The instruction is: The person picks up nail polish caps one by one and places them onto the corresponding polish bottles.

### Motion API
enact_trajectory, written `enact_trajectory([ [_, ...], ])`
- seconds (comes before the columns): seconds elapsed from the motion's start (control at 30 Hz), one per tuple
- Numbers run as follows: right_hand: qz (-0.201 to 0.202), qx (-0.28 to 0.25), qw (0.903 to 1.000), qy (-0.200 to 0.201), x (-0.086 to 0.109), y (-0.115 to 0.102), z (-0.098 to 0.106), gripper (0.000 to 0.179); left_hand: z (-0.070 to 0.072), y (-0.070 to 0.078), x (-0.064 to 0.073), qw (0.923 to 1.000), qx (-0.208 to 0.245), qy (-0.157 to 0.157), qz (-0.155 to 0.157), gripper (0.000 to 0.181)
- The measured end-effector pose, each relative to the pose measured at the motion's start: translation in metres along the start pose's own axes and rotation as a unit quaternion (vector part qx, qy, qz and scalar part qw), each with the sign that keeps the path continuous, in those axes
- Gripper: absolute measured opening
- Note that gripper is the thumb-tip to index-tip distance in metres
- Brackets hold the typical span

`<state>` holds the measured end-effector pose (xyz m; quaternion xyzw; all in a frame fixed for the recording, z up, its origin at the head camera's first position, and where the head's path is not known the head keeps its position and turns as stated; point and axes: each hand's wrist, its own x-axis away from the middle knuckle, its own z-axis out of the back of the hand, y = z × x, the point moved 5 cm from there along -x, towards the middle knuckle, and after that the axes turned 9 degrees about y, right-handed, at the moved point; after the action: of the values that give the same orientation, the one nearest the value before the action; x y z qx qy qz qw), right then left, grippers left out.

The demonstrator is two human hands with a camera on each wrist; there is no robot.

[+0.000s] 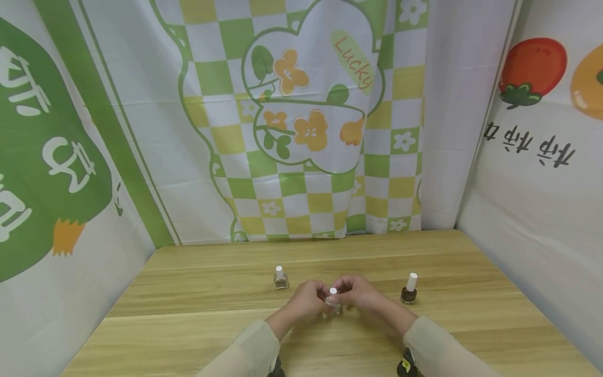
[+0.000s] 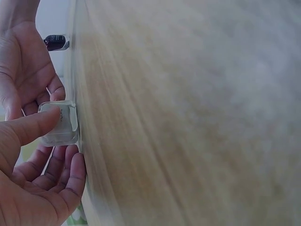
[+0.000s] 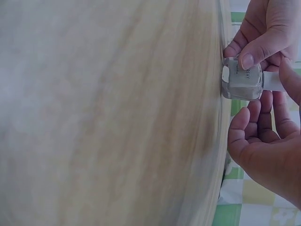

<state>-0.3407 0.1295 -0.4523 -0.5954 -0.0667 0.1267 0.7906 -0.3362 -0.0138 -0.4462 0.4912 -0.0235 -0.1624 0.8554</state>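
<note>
A small clear nail polish bottle with a white cap stands upright on the wooden table, between both hands. My left hand grips its glass body, the thumb pressed flat over the printed label in both wrist views. From the other side, my right hand pinches the cap between thumb and fingers. The right hand's other fingers curl loosely beside the bottle. The cap sits at the bottle's neck; whether it is loosened I cannot tell.
Left of the hands and farther back stands a nail polish bottle with a greyish-brown tint and white cap. A dark brown nail polish bottle stands to the right, beyond the right forearm. Printed curtains hang behind the wooden table.
</note>
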Motion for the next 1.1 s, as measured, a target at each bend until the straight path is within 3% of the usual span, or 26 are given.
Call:
enact_trajectory([
  [0.53, -0.005, 0.001, 1.0, 0.007, 0.0, -0.005, -0.002, 0.024, 0.002, -0.001, -0.001, 0.9997, 0.017, -0.009, 0.013, 0.024],
  [1.1, 0.002, 0.019, 0.9997, 0.016, 0.001, -0.013, 0.007, 0.029, 0.006, -0.001, 0.0, 0.9999, 0.013, -0.006, -0.002, 0.028],
])
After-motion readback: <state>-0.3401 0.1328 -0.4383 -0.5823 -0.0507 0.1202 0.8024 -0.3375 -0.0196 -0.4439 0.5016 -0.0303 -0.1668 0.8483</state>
